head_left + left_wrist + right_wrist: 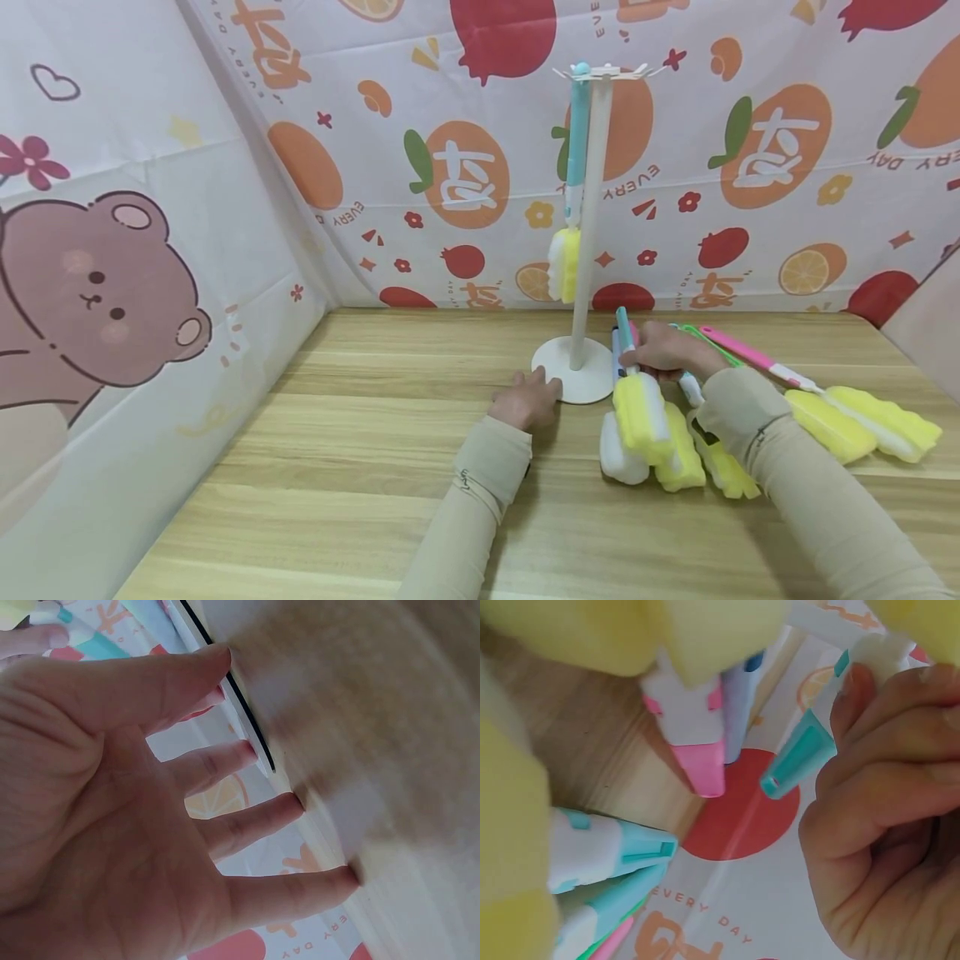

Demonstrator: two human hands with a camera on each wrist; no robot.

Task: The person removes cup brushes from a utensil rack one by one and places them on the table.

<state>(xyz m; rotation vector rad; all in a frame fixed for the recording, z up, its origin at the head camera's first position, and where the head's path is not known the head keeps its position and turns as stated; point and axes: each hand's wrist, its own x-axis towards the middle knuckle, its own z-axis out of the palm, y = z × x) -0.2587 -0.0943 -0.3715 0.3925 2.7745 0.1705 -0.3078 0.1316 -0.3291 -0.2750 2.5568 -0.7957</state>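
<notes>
A white stand (597, 167) with a ring of hooks on top rises from a round base (588, 388). My left hand (525, 402) has its fingers spread at the left edge of that base; in the left wrist view the fingertips (285, 802) touch the tabletop and the base's rim. My right hand (663, 348) grips a teal-handled sponge brush (641, 417) by the handle, its yellow-and-white sponge towards me. In the right wrist view the brush's teal handle end (804, 754) sticks out past the curled fingers. Another teal sponge brush (576, 142) hangs from a hook.
Several more sponge brushes lie right of the stand, including a pink-handled one (757, 354) at the far right and a yellow sponge (678, 454) under the held brush. A patterned cloth (465, 175) hangs behind the wooden table (360, 433).
</notes>
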